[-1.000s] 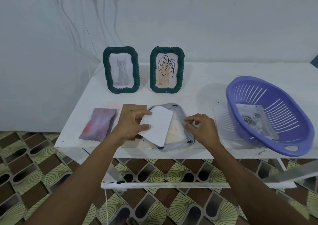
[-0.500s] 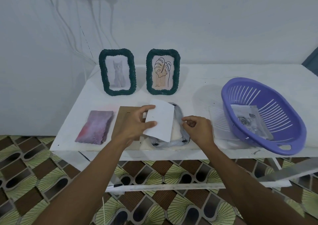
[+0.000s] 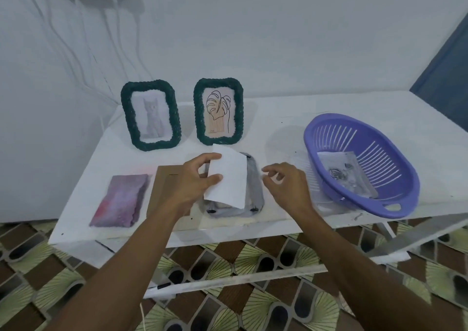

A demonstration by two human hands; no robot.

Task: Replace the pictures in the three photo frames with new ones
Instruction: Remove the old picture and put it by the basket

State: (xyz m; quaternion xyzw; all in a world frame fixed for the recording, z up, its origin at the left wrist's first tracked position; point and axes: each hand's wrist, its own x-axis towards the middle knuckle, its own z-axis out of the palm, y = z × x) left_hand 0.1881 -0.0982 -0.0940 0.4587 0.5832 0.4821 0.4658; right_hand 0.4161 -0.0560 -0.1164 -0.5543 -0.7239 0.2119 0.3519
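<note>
Left hand (image 3: 192, 178) pinches the white picture sheet (image 3: 226, 178) by its left edge, thumb in front and fingers behind, blank back toward the camera, raised above the face-down frame (image 3: 250, 191) on the white table (image 3: 278, 118); right hand (image 3: 286, 183) hovers just right of that frame, fingers loosely curled and spread, holding nothing. At the back stand the cat frame (image 3: 151, 115) and the leaf frame (image 3: 218, 111), upright and side by side; brown backing board (image 3: 162, 191) lies under the left wrist, purple pouch (image 3: 120, 200) further left; purple basket (image 3: 359, 163) on the right holds more prints (image 3: 344, 173).
</note>
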